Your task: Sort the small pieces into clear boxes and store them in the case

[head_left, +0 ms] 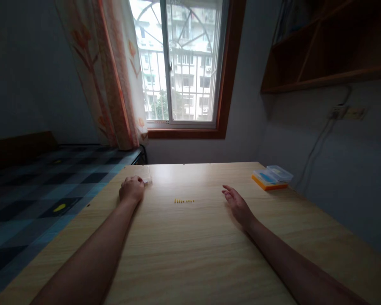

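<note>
Viewed from the room, the left hand [132,189] at ten o'clock is curled beside a clear container [148,175], possibly steadying it; cannot tell whether gripped. Small yellow pieces [184,201] lie at twelve, lined up presumably for separation. The right hand [237,207] at one is loosely spread, nothing visible inside. An orange-based case [270,178] at two borders the table's [190,254] right edge; lateral room separates row from hands.
</note>
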{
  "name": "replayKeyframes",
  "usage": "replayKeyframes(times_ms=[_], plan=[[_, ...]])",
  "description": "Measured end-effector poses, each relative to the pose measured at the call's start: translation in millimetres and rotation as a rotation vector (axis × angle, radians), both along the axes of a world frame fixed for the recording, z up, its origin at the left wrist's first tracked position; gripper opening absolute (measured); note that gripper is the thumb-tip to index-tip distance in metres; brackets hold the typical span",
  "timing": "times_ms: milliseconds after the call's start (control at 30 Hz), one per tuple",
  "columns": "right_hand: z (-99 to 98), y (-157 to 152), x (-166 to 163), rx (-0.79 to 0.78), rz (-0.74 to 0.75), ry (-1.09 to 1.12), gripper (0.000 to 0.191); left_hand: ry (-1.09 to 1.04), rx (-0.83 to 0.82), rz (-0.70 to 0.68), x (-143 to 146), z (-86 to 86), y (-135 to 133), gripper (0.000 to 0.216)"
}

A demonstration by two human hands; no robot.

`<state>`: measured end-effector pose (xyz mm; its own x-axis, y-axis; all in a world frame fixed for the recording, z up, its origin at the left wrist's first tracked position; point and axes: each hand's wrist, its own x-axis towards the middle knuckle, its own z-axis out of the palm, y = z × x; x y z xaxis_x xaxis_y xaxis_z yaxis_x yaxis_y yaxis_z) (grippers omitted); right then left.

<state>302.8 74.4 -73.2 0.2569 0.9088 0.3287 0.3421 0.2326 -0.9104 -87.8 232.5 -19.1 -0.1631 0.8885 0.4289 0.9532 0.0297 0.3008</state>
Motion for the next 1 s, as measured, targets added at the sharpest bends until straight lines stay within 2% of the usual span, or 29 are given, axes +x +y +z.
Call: replayKeyframes(times_ms=[167, 233, 300, 367, 433, 567, 633, 767, 900, 1000], plan=[[9.2, -5.5, -4.4, 0.076, -0.024, -0.03, 0.056, -0.089, 0.193, -0.162, 24.4, 34.5, -23.7, 0.012], [17.0, -12.8, -7.1, 0.127, -0.014, -0.053, 0.051, -0.108, 0.255, -0.281, 45.4, 46.1, -40.9, 0.011], [27.7, -23.1, -10.8, 0.188, 0.016, -0.089, 0.043, -0.11, 0.267, -0.443, 69.0, 50.1, -65.5, 0.009], [39.0, -34.5, -15.7, 0.246, 0.059, -0.132, 0.031, -0.1, 0.241, -0.61, 90.2, 45.8, -96.7, 0.006], [48.0, -44.2, -21.5, 0.288, 0.108, -0.178, 0.027, -0.097, 0.205, -0.739, 105.8, 36.2, -130.1, 0.004], [51.2, -51.8, -32.0, 0.355, 0.21, -0.246, 0.021, -0.111, 0.166, -0.884, 119.8, 17.1, -179.6, 0.007], [47.1, -50.8, -34.8, 0.365, 0.278, -0.216, 0.023, -0.132, 0.158, -0.931, 121.2, 10.9, -188.9, 0.008], [40.5, -50.0, -38.7, 0.29, 0.38, -0.134, 0.024, -0.23, 0.127, -1.019, 118.9, 1.8, -188.3, 0.008], [39.7, -54.0, -45.7, 0.185, 0.422, -0.054, 0.028, -0.328, 0.052, -1.079, 118.3, -5.1, -191.5, 0.007], [38.3, -54.6, -48.1, 0.159, 0.439, -0.06, 0.036, -0.338, 0.024, -1.109, 118.1, -3.5, -196.7, 0.005]])
